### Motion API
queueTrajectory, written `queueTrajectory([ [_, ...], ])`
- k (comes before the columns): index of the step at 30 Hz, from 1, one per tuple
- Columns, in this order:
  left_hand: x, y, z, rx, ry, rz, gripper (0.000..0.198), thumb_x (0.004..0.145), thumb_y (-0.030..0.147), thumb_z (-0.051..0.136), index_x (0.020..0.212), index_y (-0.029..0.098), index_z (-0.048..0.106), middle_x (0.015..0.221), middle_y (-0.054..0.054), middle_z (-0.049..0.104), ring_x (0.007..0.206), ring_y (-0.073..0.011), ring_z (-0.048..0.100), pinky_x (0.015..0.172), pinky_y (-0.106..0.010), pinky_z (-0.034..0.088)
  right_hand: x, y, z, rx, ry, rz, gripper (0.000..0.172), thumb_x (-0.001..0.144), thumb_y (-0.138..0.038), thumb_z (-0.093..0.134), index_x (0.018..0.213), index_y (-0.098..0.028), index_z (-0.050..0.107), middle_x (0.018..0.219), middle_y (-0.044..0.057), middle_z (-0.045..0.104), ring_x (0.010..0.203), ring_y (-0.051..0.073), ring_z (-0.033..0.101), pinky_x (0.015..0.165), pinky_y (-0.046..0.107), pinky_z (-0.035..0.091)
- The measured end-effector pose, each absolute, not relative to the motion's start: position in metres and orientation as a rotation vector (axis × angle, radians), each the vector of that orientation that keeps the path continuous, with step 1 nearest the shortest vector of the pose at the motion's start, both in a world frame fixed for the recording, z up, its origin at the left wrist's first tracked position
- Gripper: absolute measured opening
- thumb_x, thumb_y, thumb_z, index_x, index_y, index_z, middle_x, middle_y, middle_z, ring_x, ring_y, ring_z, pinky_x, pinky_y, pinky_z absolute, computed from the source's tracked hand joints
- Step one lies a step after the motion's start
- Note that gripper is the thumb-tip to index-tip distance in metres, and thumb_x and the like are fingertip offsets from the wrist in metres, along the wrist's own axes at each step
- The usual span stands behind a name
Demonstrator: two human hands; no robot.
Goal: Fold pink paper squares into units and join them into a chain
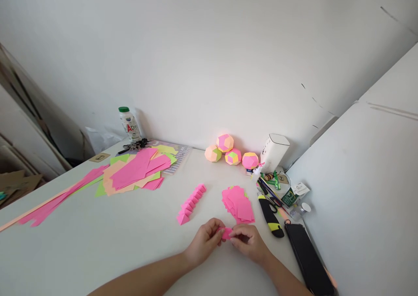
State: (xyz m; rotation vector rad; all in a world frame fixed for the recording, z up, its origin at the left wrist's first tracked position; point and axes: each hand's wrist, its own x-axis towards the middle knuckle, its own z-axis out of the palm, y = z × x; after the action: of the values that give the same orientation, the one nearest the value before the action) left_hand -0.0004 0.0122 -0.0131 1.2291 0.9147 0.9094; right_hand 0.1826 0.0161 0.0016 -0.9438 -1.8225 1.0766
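Note:
Between my two hands is a small piece of pink paper, held just above the near part of the table. My left hand pinches its left end, and my right hand grips the right end with thumb and fingers. Parts of the paper are hidden by the fingertips. Just beyond the hands lies a loose pile of pink paper pieces, with a bit of green at its edge. To the left of that pile, a row of folded pink paper units runs diagonally.
Several faceted paper balls sit against the wall. Coloured paper sheets and long strips spread at left, near a bottle. At right lie a black-and-yellow box cutter, a black phone and a white container.

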Motion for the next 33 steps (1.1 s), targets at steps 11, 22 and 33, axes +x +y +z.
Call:
queueTrajectory([
  [11, -0.0031, 0.0096, -0.0080, 1.176, 0.968, 0.908, 0.033, 0.082, 0.049, 0.049, 0.093, 0.018, 0.053, 0.062, 0.002, 0.058, 0.060, -0.0124, 0.054, 0.061, -0.026, 0.043, 0.1831, 0.0214, -0.0048, -0.940, -1.793, 1.083, 0.010, 0.074, -0.022, 0.063, 0.074, -0.018, 0.073, 0.069, 0.005, 0.069, 0.059, 0.016, 0.060, 0.053, 0.026, 0.048],
  [22, -0.0047, 0.0105, -0.0052, 1.140, 0.928, 0.895, 0.040, 0.078, 0.050, 0.057, 0.098, 0.016, 0.051, 0.072, -0.001, 0.061, 0.066, -0.0132, 0.057, 0.067, -0.029, 0.045, 0.1831, 0.0231, -0.0037, -0.932, -1.762, 1.096, 0.009, 0.074, -0.018, 0.064, 0.076, -0.019, 0.073, 0.067, 0.005, 0.067, 0.057, 0.015, 0.057, 0.050, 0.025, 0.046],
  [33, -0.0062, 0.0116, -0.0053, 1.176, 0.892, 0.867, 0.033, 0.082, 0.048, 0.052, 0.090, 0.017, 0.053, 0.065, 0.003, 0.053, 0.060, -0.0103, 0.049, 0.060, -0.025, 0.041, 0.1818, 0.0139, -0.0018, -0.902, -1.818, 1.169, 0.017, 0.073, -0.018, 0.066, 0.090, -0.019, 0.070, 0.080, 0.007, 0.067, 0.063, 0.016, 0.061, 0.054, 0.027, 0.049],
])
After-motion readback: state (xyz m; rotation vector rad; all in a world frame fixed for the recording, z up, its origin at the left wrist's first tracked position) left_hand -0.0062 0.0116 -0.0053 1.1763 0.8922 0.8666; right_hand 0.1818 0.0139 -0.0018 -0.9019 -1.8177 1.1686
